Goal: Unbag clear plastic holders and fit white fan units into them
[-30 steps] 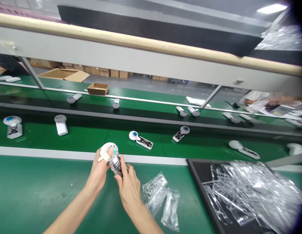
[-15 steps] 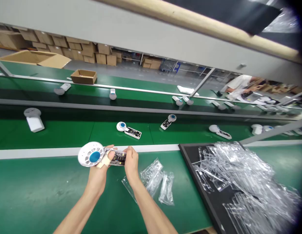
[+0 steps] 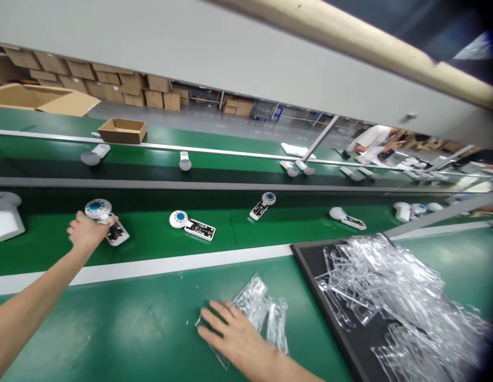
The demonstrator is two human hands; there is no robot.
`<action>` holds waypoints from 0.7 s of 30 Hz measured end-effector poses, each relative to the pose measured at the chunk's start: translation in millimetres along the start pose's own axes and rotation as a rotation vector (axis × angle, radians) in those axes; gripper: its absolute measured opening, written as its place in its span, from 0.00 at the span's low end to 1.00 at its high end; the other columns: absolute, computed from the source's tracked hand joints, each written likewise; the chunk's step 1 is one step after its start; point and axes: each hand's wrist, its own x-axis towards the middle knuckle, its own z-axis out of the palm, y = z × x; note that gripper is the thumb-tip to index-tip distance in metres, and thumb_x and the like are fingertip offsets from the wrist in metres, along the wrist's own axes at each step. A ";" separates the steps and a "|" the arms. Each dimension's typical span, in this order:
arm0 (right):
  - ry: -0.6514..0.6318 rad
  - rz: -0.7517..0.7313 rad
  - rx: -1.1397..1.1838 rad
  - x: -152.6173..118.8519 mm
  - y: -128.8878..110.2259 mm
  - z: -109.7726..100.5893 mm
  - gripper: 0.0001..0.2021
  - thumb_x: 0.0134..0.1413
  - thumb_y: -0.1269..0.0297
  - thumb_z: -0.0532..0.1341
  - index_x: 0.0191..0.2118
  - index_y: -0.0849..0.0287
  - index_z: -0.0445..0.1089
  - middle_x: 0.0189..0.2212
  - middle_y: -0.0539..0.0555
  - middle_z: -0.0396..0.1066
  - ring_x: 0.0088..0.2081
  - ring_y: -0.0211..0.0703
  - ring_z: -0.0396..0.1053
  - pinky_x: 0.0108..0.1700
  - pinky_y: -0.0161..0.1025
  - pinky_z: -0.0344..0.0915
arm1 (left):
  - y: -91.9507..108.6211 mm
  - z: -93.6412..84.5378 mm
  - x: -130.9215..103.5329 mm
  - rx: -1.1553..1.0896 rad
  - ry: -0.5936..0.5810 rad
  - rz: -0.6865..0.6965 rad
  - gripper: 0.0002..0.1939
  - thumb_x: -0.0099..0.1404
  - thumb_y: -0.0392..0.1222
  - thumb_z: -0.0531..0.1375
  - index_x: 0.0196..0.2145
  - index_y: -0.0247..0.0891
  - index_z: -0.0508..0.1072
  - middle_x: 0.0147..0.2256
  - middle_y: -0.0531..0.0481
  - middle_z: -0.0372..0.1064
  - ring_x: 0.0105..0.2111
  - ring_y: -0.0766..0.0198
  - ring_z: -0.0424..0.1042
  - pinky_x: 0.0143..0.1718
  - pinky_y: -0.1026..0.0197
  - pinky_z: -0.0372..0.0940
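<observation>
On the green conveyor at the left, my left hand is closed at the neck of a white round-headed device. Its round head has a blue centre, and a circuit board shows in its rectangular body. Nearer to me, my right hand spreads its fingers over clear plastic pieces on the green bench, touching or just above them. A similar white device with a bare board lies to the right of the one at my left hand.
A black tray heaped with clear plastic parts stands at the right. More white devices lie along the belt. Beyond it are a small cardboard box and a slanted metal post. A person in white is at the far right.
My left hand has carried the device left and away from me onto the conveyor. My right hand has let go of it and moved down to the clear plastic pieces, fingers spread.
</observation>
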 end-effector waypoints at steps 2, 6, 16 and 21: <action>-0.061 -0.149 -0.034 -10.2 7.8 6.2 0.23 0.53 0.72 0.59 0.55 0.53 0.61 0.58 0.52 0.61 0.62 0.51 0.52 0.60 0.52 0.54 | -0.2 13.0 -5.6 0.092 -0.005 0.023 0.39 0.39 0.48 0.69 0.49 0.41 0.60 0.45 0.42 0.65 0.61 0.33 0.45 0.46 0.46 0.63; -0.042 -0.295 -0.074 -0.4 23.3 12.7 0.16 0.54 0.71 0.59 0.49 0.53 0.67 0.55 0.49 0.66 0.62 0.45 0.53 0.62 0.47 0.53 | -8.5 80.6 -29.8 0.114 -0.308 -0.128 0.28 0.41 0.52 0.68 0.38 0.35 0.69 0.29 0.43 0.70 0.36 0.41 0.73 0.29 0.51 0.68; 0.269 0.371 0.177 61.0 13.3 -19.7 0.31 0.55 0.66 0.57 0.64 0.61 0.48 0.47 0.60 0.62 0.49 0.49 0.62 0.54 0.46 0.63 | 11.4 116.6 -75.5 -0.244 -0.237 0.026 0.33 0.45 0.50 0.68 0.46 0.37 0.61 0.43 0.45 0.67 0.40 0.61 0.71 0.39 0.61 0.67; 0.504 0.536 0.103 107.5 10.9 -37.7 0.28 0.56 0.69 0.56 0.62 0.64 0.52 0.45 0.62 0.60 0.47 0.53 0.60 0.50 0.52 0.65 | 41.9 85.8 -131.5 -0.321 -0.397 0.047 0.35 0.45 0.56 0.67 0.48 0.39 0.64 0.42 0.48 0.67 0.40 0.59 0.70 0.36 0.61 0.67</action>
